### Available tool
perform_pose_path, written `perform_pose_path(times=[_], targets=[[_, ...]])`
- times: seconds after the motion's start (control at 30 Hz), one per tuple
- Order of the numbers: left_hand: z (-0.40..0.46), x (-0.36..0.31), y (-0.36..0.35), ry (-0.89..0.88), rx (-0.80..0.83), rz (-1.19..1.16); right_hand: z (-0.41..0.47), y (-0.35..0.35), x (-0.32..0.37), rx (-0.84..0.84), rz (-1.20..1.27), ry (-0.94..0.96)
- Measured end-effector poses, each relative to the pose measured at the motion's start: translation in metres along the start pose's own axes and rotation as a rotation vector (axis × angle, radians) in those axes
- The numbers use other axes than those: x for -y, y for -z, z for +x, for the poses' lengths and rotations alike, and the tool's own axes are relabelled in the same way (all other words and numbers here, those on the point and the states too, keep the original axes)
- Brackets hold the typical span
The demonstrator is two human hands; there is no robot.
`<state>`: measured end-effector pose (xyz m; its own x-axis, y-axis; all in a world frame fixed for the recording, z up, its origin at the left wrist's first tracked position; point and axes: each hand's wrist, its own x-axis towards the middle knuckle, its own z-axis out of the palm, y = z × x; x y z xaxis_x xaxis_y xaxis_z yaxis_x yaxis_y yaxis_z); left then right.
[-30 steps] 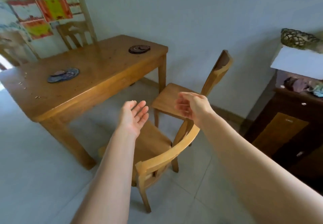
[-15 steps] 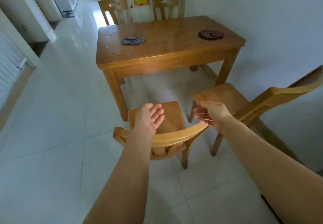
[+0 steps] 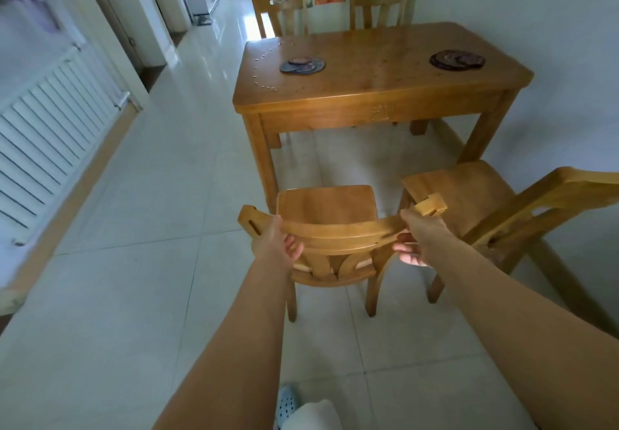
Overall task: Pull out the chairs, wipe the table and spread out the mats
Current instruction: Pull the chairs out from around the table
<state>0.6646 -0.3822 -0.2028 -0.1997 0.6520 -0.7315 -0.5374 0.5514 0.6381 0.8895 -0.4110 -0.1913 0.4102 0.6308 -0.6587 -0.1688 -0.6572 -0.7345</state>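
Observation:
A wooden chair [image 3: 326, 203] stands in front of me, clear of the wooden table [image 3: 378, 94]. My left hand [image 3: 276, 245] grips the left part of its curved top rail. My right hand [image 3: 418, 238] grips the right part of the same rail, fingers curled under it. A second wooden chair [image 3: 469, 195] stands to the right, turned sideways. On the table lie two piles of round dark mats, one on the left [image 3: 302, 65] and one on the right [image 3: 457, 60]. Crumbs are scattered near the table's left edge.
Two more chairs [image 3: 376, 5] stand at the table's far side against the wall. A white radiator [image 3: 50, 134] runs along the left wall. Pale tiled floor stretches left towards a hallway. My foot in a perforated shoe [image 3: 288, 403] shows at the bottom.
Both hands, open above the chair half a second ago, have closed on its top rail. My view has moved closer to face the table squarely.

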Motion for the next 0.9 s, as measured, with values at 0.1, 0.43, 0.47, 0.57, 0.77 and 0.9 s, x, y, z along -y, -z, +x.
perform_pose_path(times=[0.1, 0.43, 0.47, 0.57, 0.77, 0.9], targets=[[0.007, -0.002, -0.003, 0.022, -0.044, 0.059, 0.008, -0.004, 0.0, -0.005, 0.063, -0.03], [0.056, -0.019, -0.018, 0.141, -0.063, 0.234, 0.058, -0.018, 0.01, 0.047, 0.207, -0.205], [0.064, -0.022, -0.02, 0.134, -0.072, 0.258, 0.065, -0.02, 0.012, 0.027, 0.197, -0.22], [0.084, -0.033, -0.027, 0.118, -0.085, 0.273, 0.085, -0.029, 0.023, -0.026, 0.188, -0.242], [0.122, -0.065, -0.064, 0.101, -0.061, 0.238, 0.128, -0.051, 0.064, -0.046, 0.189, -0.221], [0.149, -0.094, -0.095, 0.112, -0.058, 0.234, 0.163, -0.068, 0.097, -0.056, 0.176, -0.232]])
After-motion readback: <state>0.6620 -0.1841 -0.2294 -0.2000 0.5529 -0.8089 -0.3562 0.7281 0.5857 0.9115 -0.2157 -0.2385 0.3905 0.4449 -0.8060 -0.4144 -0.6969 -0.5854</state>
